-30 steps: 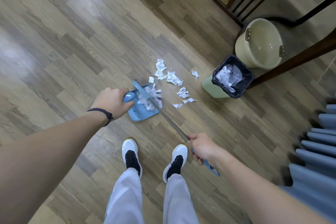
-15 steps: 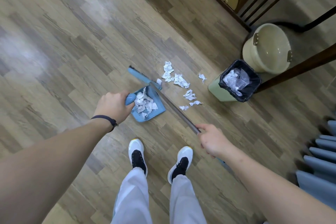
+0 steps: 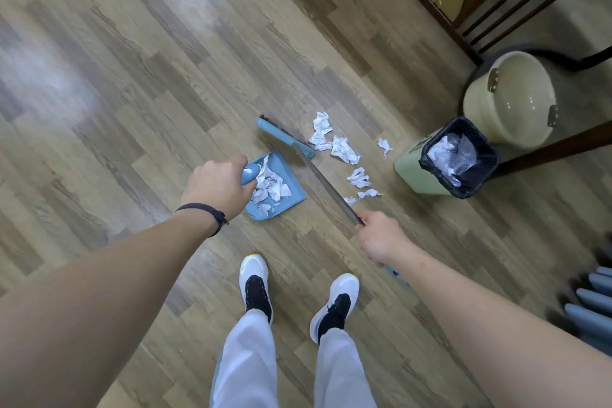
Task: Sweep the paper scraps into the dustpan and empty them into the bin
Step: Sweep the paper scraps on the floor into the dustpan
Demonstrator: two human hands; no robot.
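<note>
Broom (image 3: 298,149): long axis runs diagonally, from the right hand in the lower right of centre up to the blue head in the upper centre; the head points to the upper left and lies just left of the loose scraps
Broom shaft: thin and grey, it passes between the dustpan and the scraps on the floor
Dustpan (image 3: 291,190): blue, in the centre of the frame, on the floor; its handle points to the upper left into the left hand, its open mouth faces the lower right
Paper scraps in the dustpan (image 3: 270,187): white crumpled pieces, piled near the handle end
Paper scraps on the floor (image 3: 342,149): a loose group right of the broom shaft, between the dustpan and the bin; one small piece lies apart, near the bin
Bin (image 3: 453,159): pale green with a black bag, at the right of centre, with crumpled material inside
Left hand (image 3: 217,190): fingers curled tight around the dustpan handle; a dark band on the wrist
Right hand (image 3: 382,238): fingers wrapped closed around the broom shaft
Floor (image 3: 132,60): wood-pattern planks in grey-brown, with a pale glare at the left
Room: a cream bucket (image 3: 511,99) stands behind the bin, dark wooden furniture bars in the upper right, grey-blue ribs at the lower right edge
Person: white trousers, white and black shoes (image 3: 256,285) at the bottom centre
</note>
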